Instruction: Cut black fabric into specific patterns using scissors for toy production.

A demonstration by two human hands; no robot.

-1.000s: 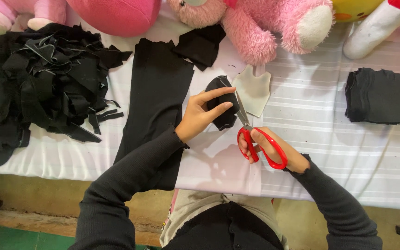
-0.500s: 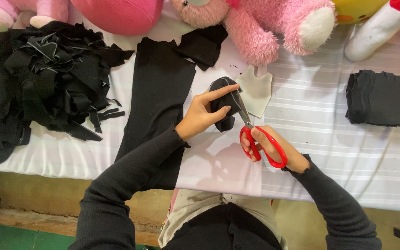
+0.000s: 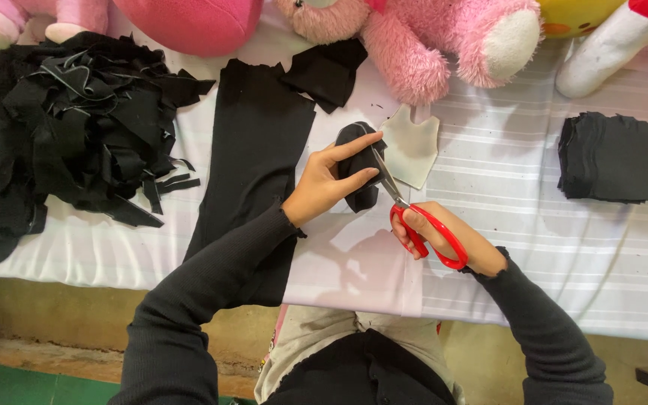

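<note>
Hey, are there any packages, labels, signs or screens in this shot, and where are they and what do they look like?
None in view: no package, label, sign or screen shows.
The table with its white striped cloth carries only black fabric pieces, pink plush toys and a pale template; the left hand holds a small black fabric piece, and the right hand holds the red-handled scissors.

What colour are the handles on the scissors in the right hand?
Red: the metal-bladed scissors in the right hand have bright red loop handles, seen in the head view.
</note>
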